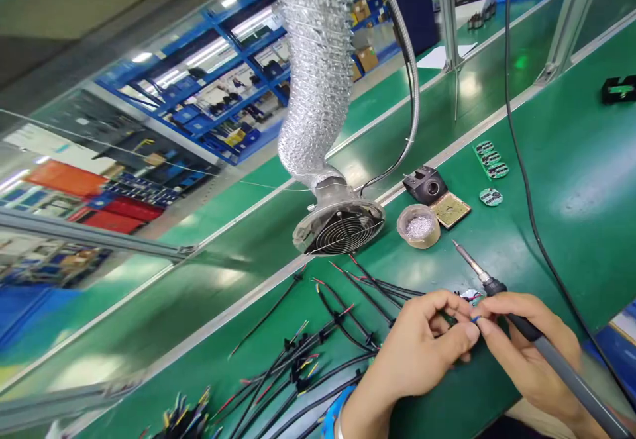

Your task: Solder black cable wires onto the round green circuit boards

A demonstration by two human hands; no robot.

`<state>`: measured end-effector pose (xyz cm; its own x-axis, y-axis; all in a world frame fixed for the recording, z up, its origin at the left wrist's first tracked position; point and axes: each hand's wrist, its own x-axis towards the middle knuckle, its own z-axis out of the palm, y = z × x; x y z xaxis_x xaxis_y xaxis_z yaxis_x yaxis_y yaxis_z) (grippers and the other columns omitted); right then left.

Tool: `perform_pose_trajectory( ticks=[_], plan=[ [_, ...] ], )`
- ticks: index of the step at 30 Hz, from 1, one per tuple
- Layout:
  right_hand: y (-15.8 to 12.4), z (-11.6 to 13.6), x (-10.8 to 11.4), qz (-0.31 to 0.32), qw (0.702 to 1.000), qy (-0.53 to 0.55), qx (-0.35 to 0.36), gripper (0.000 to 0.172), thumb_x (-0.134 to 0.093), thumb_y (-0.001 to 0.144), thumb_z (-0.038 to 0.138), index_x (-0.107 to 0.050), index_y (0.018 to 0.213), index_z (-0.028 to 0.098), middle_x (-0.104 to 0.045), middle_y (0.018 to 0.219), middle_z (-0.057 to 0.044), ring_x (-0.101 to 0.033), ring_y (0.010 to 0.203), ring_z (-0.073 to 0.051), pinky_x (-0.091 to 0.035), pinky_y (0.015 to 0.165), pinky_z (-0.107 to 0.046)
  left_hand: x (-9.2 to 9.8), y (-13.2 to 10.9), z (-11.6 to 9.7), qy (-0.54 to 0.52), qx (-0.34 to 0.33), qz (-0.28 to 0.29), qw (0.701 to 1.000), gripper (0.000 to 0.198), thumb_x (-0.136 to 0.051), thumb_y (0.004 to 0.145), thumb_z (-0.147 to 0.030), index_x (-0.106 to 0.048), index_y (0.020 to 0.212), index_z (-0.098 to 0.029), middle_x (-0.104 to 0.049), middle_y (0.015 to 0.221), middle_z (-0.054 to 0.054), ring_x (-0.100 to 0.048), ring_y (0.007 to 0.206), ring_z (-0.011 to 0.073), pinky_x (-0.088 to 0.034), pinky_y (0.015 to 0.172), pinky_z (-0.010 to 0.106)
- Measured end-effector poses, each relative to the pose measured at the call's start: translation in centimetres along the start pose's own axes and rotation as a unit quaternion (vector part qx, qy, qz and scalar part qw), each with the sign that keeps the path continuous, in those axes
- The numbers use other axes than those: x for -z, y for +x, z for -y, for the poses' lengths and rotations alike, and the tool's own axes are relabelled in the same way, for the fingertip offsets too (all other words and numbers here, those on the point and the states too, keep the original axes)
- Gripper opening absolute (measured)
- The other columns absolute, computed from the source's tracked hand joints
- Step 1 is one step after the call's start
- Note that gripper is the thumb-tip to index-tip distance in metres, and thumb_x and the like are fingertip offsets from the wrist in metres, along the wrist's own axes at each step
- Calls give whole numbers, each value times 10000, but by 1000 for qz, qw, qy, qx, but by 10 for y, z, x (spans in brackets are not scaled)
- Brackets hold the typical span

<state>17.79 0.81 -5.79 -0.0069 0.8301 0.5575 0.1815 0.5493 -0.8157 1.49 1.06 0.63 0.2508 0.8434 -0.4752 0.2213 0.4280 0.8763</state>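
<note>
In the head view, my left hand (427, 343) and my right hand (536, 349) meet at the lower right, fingertips pinched together. A small circuit board (472, 295) with thin wires shows partly behind the fingers, and a bit of blue (476, 320), perhaps a wire end, sits between the thumbs. Most of the board is hidden by my left fingers. A soldering iron (571, 366) lies through my right hand, its metal tip pointing up and left. Black cables (342, 320) with bared coloured ends spread over the green bench left of my hands.
A fume extractor hood (342, 227) hangs from a silver duct (318, 61) over the bench. Beyond the iron's tip are a solder tub (420, 227), a sponge tray (451, 210) and an iron holder (424, 185). Round circuit boards (491, 197) lie near a hanging black cord (529, 207).
</note>
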Motion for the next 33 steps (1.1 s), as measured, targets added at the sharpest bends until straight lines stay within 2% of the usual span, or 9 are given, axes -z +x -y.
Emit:
perform_pose_trajectory(
  ticks=[3, 9, 12, 18, 20, 24, 28, 30, 33],
  plan=[
    [1, -1, -1, -3, 1000, 9, 16, 283, -631, 833, 51, -610, 1059, 221, -691, 877, -12, -695, 774, -123, -595, 705, -204, 1, 4, -1, -21, 38, 1, 999, 378, -728, 773, -502, -622, 827, -144, -560, 602, -18, -508, 486, 90, -344, 435, 180],
    [-11, -4, -8, -48, 998, 21, -40, 293, -657, 837, 72, -613, 1098, 196, -675, 878, -8, -677, 748, -102, -591, 730, -198, -9, 6, 9, -128, -8, -51, 990, 470, -766, 730, -587, -556, 767, -168, -431, 490, -88, -387, 430, 41, -275, 424, 136],
    [-19, -5, -13, -82, 995, 19, -55, 283, -660, 845, 80, -614, 1104, 185, -676, 892, -17, -681, 751, -103, -599, 713, -194, -15, 8, 13, -198, 18, -62, 978, 527, -801, 668, -616, -521, 767, -181, -455, 508, -91, -354, 382, 28, -181, 363, 135],
    [-29, 0, -23, -99, 995, -2, 22, 323, -667, 803, 11, -628, 1066, 194, -707, 913, -18, -705, 785, -128, -623, 748, -232, -18, 10, 12, -258, 38, -96, 961, 496, -780, 669, -583, -485, 757, -193, -530, 608, -72, -308, 360, 16, -133, 329, 158],
    [-31, 0, -19, -84, 995, 1, 46, 319, -673, 787, 1, -634, 1035, 198, -715, 894, -8, -711, 776, -137, -631, 738, -245, -12, 9, 6, -188, 31, -83, 978, 411, -731, 723, -531, -507, 738, -187, -505, 581, -75, -302, 372, 23, -170, 355, 164],
    [-30, -12, 3, -94, 993, -14, 74, 410, -656, 789, -15, -631, 1143, 191, -724, 970, -27, -711, 791, -153, -638, 727, -281, -5, 13, -8, 97, 21, -6, 995, 136, -655, 770, -280, -624, 695, -171, -538, 555, -52, -406, 449, 66, -306, 463, 195],
    [-21, -26, 25, -103, 992, -47, 54, 516, -584, 832, -31, -601, 1291, 203, -727, 964, -21, -693, 765, -137, -616, 666, -263, -16, 24, -1, 355, -46, -68, 931, 131, -598, 741, -111, -670, 665, -190, -651, 681, -11, -573, 636, 137, -392, 635, 255],
    [-15, -27, 33, -68, 995, -53, 42, 496, -603, 845, 33, -602, 1311, 203, -708, 970, -40, -675, 774, -150, -597, 642, -281, -22, 27, 9, 407, -65, -113, 904, 142, -592, 772, -121, -685, 702, -202, -657, 762, 1, -588, 673, 150, -395, 649, 266],
    [-5, -21, 44, 7, 997, -57, 46, 381, -582, 857, 123, -651, 1225, 188, -672, 928, -58, -651, 783, -166, -563, 630, -297, -23, 28, 19, 418, -68, -144, 894, 152, -596, 812, -145, -697, 727, -221, -636, 825, 1, -600, 705, 144, -404, 649, 252]
  ],
)
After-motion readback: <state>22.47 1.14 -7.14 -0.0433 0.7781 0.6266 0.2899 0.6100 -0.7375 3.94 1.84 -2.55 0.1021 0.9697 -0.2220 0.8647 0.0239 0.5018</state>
